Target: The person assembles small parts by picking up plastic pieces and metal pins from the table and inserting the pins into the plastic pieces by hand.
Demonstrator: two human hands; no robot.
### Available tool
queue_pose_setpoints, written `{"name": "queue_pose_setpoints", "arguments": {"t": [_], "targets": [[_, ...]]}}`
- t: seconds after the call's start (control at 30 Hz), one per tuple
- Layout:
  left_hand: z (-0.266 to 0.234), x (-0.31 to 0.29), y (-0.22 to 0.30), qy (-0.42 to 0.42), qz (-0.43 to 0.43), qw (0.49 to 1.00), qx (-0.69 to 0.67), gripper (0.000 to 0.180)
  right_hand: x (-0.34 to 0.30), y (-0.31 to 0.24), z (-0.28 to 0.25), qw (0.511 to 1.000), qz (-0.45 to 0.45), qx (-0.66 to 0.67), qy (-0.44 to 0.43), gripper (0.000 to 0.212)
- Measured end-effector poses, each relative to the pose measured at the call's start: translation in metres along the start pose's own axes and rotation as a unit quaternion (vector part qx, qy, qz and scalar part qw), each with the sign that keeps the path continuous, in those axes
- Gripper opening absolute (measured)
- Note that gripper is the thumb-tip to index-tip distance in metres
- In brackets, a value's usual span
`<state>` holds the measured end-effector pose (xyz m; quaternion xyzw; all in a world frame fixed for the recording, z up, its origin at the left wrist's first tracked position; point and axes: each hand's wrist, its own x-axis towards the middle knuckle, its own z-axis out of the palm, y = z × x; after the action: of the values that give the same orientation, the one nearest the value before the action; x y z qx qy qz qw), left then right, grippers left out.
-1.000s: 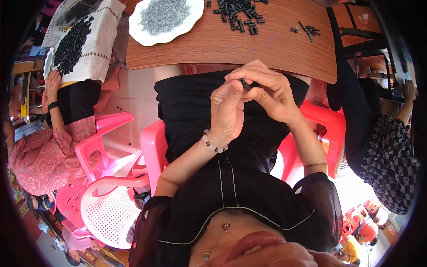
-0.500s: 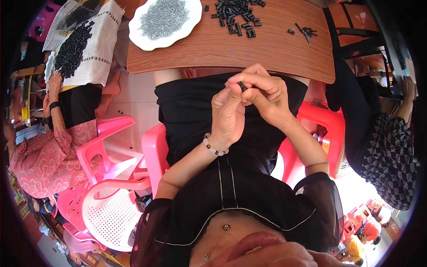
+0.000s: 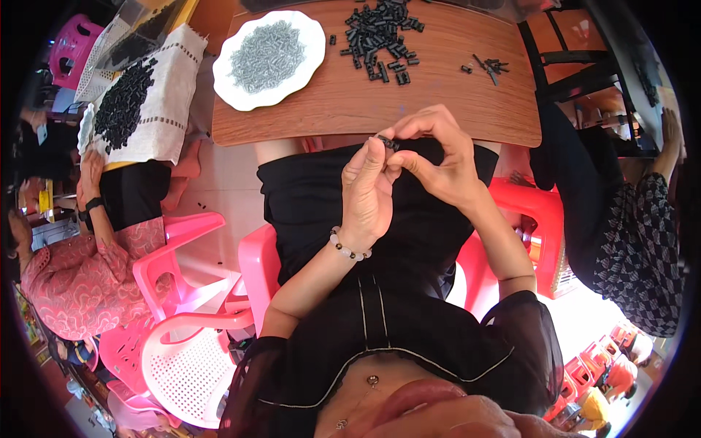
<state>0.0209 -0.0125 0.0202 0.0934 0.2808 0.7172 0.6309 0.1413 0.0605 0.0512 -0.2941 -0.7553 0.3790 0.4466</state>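
Note:
A small black plastic part point(image 3: 388, 143) is held up over my lap, just off the table's near edge. My left hand point(image 3: 367, 191) pinches it between thumb and fingers. From the other side my right hand point(image 3: 447, 164) closes its thumb and forefinger on the same part. Fingertips cover much of it, so its full shape is hidden. Beyond my hands, a heap of black parts point(image 3: 376, 40) lies on the wooden table point(image 3: 314, 120). A scalloped white plate point(image 3: 225, 86) there holds many small metal springs point(image 3: 266, 57).
Several thin dark pieces point(image 3: 493, 67) lie at the table's right side. To the left, a person in a patterned pink top point(image 3: 80, 285) sits by a cloth-covered table point(image 3: 164, 124) with another black heap. Pink plastic chairs point(image 3: 186, 358) stand beside me. Another person point(image 3: 635, 255) is at right.
The black part has shifted slightly left and turned in my fingers. My right thumb and fingers have spread a little. The table sits lower in view.

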Motion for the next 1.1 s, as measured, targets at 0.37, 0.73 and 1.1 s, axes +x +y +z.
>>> {"name": "queue_pose_setpoints", "arguments": {"t": [0.37,0.73,1.1], "targets": [[0.0,0.012,0.009,0.006,-0.037,0.999,-0.002,0.033,0.05,0.009,-0.031,0.989,-0.074,-0.124,0.04,0.016],[-0.026,0.016,0.001,0.085,-0.132,0.987,-0.04,0.027,0.252,0.07,-0.125,0.914,-0.097,-0.319,0.231,0.015],[-0.026,0.03,0.003,0.105,-0.135,0.983,-0.059,0.021,0.153,0.07,-0.067,0.952,-0.027,-0.303,-0.037,0.017]]}}
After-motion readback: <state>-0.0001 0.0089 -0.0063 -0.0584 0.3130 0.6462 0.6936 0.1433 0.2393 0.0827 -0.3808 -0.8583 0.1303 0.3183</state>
